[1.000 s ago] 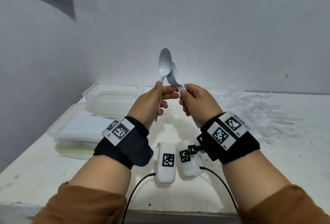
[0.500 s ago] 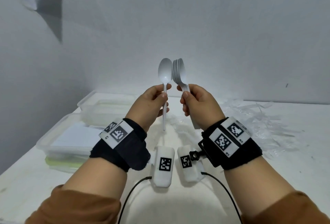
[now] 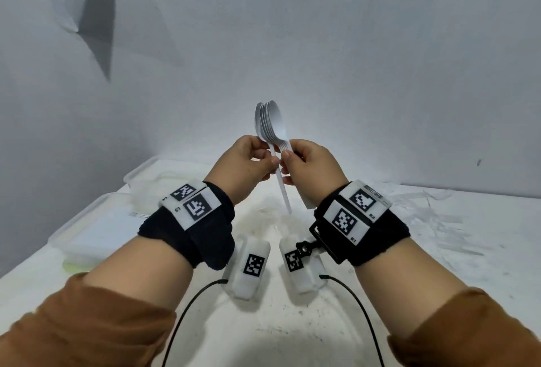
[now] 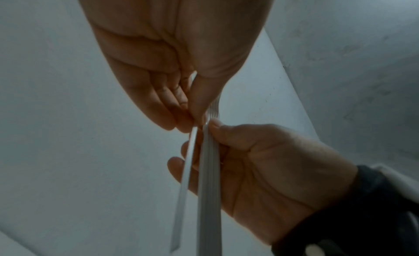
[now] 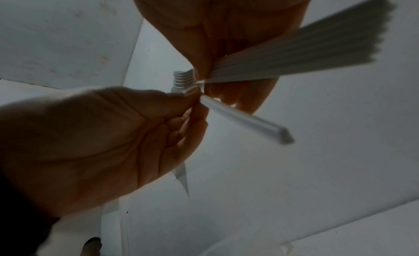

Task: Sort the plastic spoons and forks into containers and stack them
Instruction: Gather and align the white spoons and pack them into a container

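Only the head view shows bowls of the spoon stack [image 3: 268, 123] (wrist views: handles).

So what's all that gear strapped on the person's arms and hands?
Rust-brown sleeves are pushed up the forearms. Each wrist wears a black fabric band carrying white blocks with black square-code markers. White marker-tagged units hang beneath, trailing thin black cables.

right hand [image 5: 226, 32]: grips spoon stack [image 5: 294, 50] | left hand [image 5: 102, 143]: pinches single spoon [image 5: 244, 120] beside stack

Both forearms raised; left hand [image 3: 246, 161] and right hand [image 3: 310, 164] in pinch grip, thumbs nearly touching.
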